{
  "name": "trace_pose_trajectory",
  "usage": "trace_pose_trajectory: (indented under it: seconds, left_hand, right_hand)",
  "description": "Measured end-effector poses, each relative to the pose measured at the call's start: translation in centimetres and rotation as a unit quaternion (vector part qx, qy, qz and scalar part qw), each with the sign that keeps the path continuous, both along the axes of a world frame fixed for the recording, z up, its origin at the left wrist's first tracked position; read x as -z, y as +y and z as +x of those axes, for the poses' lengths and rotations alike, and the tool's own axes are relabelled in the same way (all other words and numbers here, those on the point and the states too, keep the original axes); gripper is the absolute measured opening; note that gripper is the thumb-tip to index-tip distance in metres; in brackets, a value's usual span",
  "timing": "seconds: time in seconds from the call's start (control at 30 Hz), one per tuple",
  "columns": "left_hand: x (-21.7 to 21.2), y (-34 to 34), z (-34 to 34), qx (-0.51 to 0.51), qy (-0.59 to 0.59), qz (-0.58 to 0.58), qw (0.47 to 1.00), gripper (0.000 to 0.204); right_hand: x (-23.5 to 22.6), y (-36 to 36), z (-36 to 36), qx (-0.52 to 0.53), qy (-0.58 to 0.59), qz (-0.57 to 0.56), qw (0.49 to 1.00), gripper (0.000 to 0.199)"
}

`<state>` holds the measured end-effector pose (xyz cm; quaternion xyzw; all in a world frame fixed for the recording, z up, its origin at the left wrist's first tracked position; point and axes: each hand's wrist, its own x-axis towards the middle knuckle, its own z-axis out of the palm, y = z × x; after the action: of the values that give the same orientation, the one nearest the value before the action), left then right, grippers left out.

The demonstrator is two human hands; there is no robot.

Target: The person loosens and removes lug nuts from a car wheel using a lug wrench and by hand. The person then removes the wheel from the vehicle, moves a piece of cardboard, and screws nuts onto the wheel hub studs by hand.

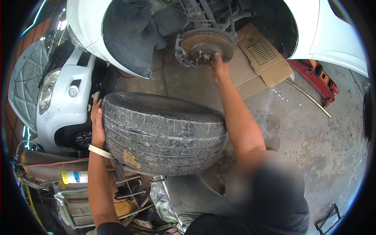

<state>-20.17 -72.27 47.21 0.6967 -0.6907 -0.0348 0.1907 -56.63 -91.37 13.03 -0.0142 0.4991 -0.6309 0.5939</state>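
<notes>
Grimy concrete garage floor (313, 133), flattened cardboard (254, 66) and a red floor jack (317, 78) under the white car. Left hand (97, 125) lies flat and open on the worn tyre (164, 133), which stands just short of the bare brake disc (205, 45). Right hand (219, 68) is at the hub; can't tell its fingers. I'd keep that tyre propped steady while fiddling there

The left hand (97, 124) lay flat, fingers pointing up, a white band at its wrist. The right arm stretched forward, its hand (219, 67) reaching out, fingers bent.
</notes>
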Motion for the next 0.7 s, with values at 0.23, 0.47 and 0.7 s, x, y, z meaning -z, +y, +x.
trace_pose_trajectory:
  seconds: [0.23,0.47,0.7]
  left_hand:
    - [0.0,-0.1,0.3,0.017,-0.004,-0.011,1.0,0.06]
    - [0.0,-0.4,0.3,0.017,-0.006,-0.004,1.0,0.06]
    - [-0.1,-0.5,0.3,0.017,-0.007,-0.002,1.0,0.061]
  right_hand:
    - [-0.2,1.2,-0.5,-0.081,-0.147,-0.102,0.981,0.044]
    - [-0.7,0.9,-0.5,-0.03,0.003,-0.041,0.999,0.044]
    - [-0.4,1.3,-0.9,-0.091,-0.128,-0.046,0.986,0.04]
